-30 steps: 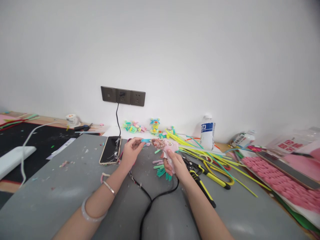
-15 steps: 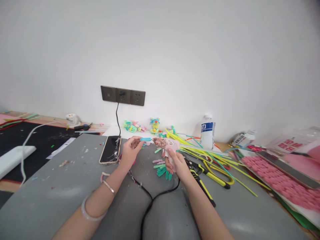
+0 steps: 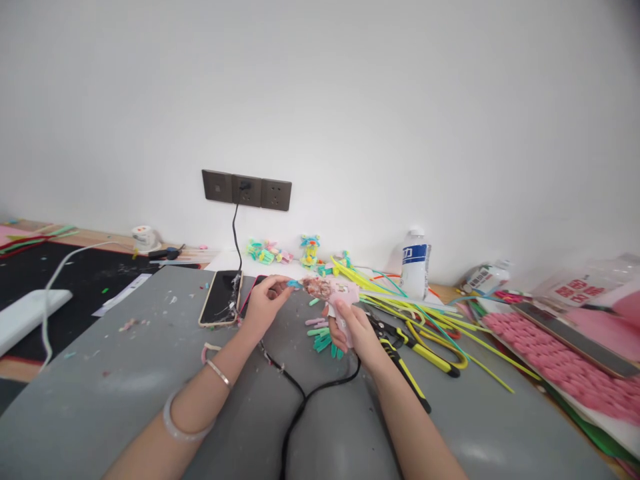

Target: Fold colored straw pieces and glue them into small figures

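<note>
My right hand (image 3: pixel 350 330) is closed round the grip of a pink hot glue gun (image 3: pixel 336 293), its nozzle pointing left. My left hand (image 3: pixel 263 303) pinches a small blue piece (image 3: pixel 294 284) and holds it right at the nozzle tip. The gun's black cord (image 3: pixel 305 393) loops back toward me across the grey mat (image 3: pixel 125 373). Several short green and pink cut pieces (image 3: pixel 320 337) lie on the mat just below the gun.
A phone (image 3: pixel 221 297) lies left of my left hand, charging from a wall socket (image 3: pixel 246 191). Yellow-handled pliers (image 3: pixel 405 373) and long yellow and green sticks (image 3: pixel 425 313) lie to the right. A water bottle (image 3: pixel 415 263), small finished figures (image 3: pixel 310 250) and pink sheets (image 3: pixel 550 367) stand beyond.
My left hand drew the blue piece slightly back from the nozzle, then brought it to the tip again. My right hand and the glue gun have barely moved.
</note>
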`<state>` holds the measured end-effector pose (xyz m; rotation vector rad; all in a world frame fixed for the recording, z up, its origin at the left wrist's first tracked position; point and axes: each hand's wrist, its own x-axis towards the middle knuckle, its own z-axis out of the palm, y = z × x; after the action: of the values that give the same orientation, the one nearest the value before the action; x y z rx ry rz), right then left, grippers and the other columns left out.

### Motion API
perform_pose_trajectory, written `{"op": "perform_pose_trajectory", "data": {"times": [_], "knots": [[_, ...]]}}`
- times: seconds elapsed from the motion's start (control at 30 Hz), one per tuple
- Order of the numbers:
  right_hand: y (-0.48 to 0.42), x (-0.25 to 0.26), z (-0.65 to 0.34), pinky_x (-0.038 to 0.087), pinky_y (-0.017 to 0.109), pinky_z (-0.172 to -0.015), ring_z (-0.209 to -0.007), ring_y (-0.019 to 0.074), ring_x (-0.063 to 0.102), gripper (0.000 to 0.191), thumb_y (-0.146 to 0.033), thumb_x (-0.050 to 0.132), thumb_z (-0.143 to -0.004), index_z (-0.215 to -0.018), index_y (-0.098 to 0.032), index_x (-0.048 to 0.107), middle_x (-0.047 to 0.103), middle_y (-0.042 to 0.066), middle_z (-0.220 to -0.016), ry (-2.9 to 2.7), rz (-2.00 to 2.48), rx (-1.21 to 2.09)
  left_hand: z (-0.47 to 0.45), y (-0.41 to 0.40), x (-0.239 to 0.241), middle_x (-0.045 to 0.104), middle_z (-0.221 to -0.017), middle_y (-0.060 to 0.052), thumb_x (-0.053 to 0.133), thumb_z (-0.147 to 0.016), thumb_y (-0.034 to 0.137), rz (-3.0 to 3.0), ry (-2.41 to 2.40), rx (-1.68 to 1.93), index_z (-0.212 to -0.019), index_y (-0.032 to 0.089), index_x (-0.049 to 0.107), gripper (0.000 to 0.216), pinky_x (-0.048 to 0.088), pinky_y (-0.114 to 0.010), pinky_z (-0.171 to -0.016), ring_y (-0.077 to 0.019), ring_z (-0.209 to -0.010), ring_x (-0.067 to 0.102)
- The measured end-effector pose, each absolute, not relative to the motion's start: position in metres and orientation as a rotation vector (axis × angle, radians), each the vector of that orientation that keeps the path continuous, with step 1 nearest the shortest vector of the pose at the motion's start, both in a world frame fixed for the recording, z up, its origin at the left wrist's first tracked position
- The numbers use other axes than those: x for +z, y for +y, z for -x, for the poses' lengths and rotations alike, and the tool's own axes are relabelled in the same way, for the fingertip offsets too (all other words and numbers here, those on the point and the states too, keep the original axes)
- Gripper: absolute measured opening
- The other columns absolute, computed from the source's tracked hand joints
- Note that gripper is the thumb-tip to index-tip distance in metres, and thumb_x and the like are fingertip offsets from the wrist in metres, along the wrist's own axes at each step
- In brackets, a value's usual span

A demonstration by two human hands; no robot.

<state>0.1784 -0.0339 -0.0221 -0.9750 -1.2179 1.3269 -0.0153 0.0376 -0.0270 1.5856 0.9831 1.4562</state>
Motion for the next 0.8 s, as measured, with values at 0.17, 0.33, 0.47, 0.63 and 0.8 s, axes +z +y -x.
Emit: {"op": "perform_pose_trajectory", "data": {"times": [0.17,0.33,0.47,0.63,0.8], "knots": [[-0.0352,-0.0207,-0.1782,0.022,0.020,-0.031,-0.027,0.0070,0.033,0.052,-0.068,0.054,-0.084,-0.078,-0.016,0.060,0.040,-0.008,-0.039,-1.262,0.977,1.335,0.0160,0.0381,-0.0275,0.066,-0.071,-0.001,0.070,-0.074,0.030,-1.630,0.979,1.451,-0.087,0.018,0.073,0.017,0.042,-0.022,-0.054,-0.0136,-0.062,0.057],[-0.0353,-0.0216,-0.1785,0.022,0.020,-0.031,-0.027,0.0071,0.035,0.051,-0.066,0.053,-0.086,-0.078,-0.016,0.058,0.040,-0.008,-0.039,-1.261,0.995,1.325,0.0163,0.0367,-0.0257,0.067,-0.074,-0.002,0.070,-0.075,0.029,-1.649,0.981,1.452,-0.088,0.018,0.073,0.017,0.043,-0.022,-0.055,-0.0140,-0.064,0.058],[-0.0343,-0.0223,-0.1781,0.023,0.019,-0.031,-0.027,0.0067,0.035,0.052,-0.068,0.055,-0.084,-0.078,-0.017,0.058,0.040,-0.009,-0.039,-1.264,0.991,1.336,0.0166,0.0353,-0.0243,0.067,-0.076,-0.002,0.069,-0.077,0.028,-1.684,0.978,1.444,-0.088,0.017,0.073,0.017,0.042,-0.022,-0.055,-0.0133,-0.065,0.057],[-0.0330,-0.0246,-0.1786,0.022,0.019,-0.030,-0.027,0.0060,0.035,0.052,-0.068,0.055,-0.083,-0.080,-0.016,0.058,0.041,-0.009,-0.040,-1.251,0.987,1.341,0.0174,0.0359,-0.0252,0.066,-0.076,-0.002,0.068,-0.078,0.028,-1.704,0.992,1.434,-0.089,0.017,0.072,0.017,0.042,-0.022,-0.056,-0.0133,-0.067,0.057],[-0.0325,-0.0257,-0.1796,0.020,0.019,-0.030,-0.026,0.0062,0.035,0.052,-0.068,0.054,-0.083,-0.080,-0.016,0.058,0.042,-0.009,-0.040,-1.244,1.006,1.337,0.0174,0.0365,-0.0261,0.065,-0.077,-0.002,0.067,-0.078,0.029,-1.693,0.987,1.441,-0.090,0.017,0.072,0.017,0.042,-0.022,-0.057,-0.0136,-0.069,0.057]]}}
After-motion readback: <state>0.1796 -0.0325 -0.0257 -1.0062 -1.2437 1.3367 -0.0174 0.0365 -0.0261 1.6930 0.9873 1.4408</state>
